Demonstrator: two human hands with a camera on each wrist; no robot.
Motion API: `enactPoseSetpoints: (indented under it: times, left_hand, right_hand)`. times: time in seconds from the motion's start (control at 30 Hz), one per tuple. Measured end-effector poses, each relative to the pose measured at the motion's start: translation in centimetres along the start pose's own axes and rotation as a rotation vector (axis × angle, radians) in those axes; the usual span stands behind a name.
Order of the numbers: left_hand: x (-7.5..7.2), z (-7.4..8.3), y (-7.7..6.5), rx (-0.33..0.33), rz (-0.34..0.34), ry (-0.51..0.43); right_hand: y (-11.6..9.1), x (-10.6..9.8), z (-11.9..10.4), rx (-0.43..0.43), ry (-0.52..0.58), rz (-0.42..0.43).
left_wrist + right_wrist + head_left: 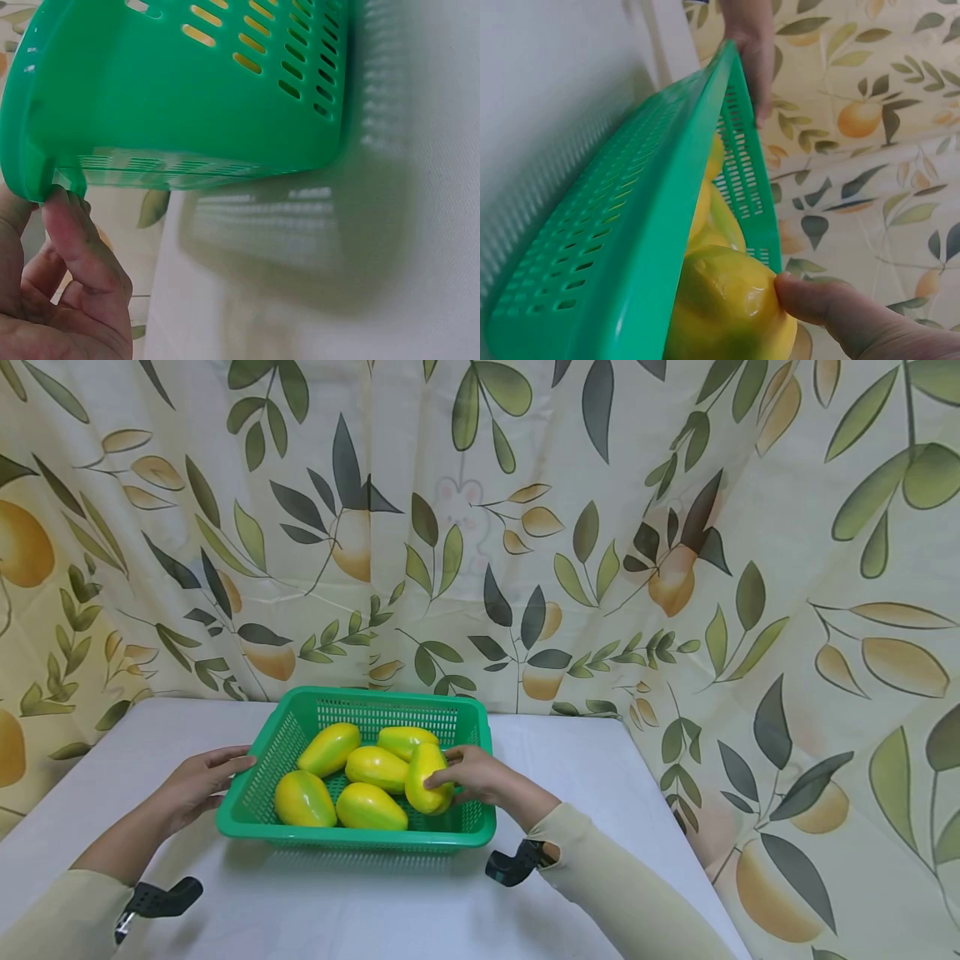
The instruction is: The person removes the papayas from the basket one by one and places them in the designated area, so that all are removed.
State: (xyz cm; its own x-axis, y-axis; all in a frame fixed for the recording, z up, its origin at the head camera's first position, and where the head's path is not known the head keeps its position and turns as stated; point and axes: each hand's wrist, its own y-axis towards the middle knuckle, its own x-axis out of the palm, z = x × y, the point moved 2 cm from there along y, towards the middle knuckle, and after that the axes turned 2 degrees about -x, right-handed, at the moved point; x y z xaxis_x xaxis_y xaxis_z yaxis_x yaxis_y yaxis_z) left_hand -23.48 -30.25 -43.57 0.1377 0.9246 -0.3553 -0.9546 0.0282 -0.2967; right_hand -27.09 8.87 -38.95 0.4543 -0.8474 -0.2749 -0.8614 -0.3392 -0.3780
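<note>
Perhaps home room: leaf-print curtain (630, 610) behind white-topped table (337, 910).

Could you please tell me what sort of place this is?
It is probably an indoor tabletop set up for recording, though the wider room is out of view. A leaf-and-fruit-print curtain hangs behind a white-covered table, and black wrist-worn devices show at both sleeves.

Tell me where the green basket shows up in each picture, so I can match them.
Head: green basket, below and left of centre.
Left wrist: green basket, filling the upper left.
Right wrist: green basket, slanting from bottom left to top centre.
Shared landmark: the left hand, at its rim in all three.
</note>
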Motion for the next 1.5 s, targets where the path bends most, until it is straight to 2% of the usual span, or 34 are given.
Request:
enactPoseSetpoints:
  times: [0.5,0.97,1.33,1.5]
  left_hand:
    - [-0.1,0.0,0.1,-0.028,0.006,-0.016]
    - [-0.1,-0.1,0.4,-0.025,0.006,-0.017]
    - [-0.6,-0.2,0.5,-0.034,-0.061,-0.037]
    - [-0.8,-0.7,0.5,-0.032,-0.094,-0.09]
  right_hand:
    - [-0.3,-0.9,-0.4,0.001,0.048,-0.004]
    - [-1.0,-2.0,-1.1,0.018,0.053,-0.008]
    - [-1.3,-3.4,-1.7,0.015,0.048,-0.002]
    - [-1.1,-4.1,-1.7,0.024,0.076,0.0]
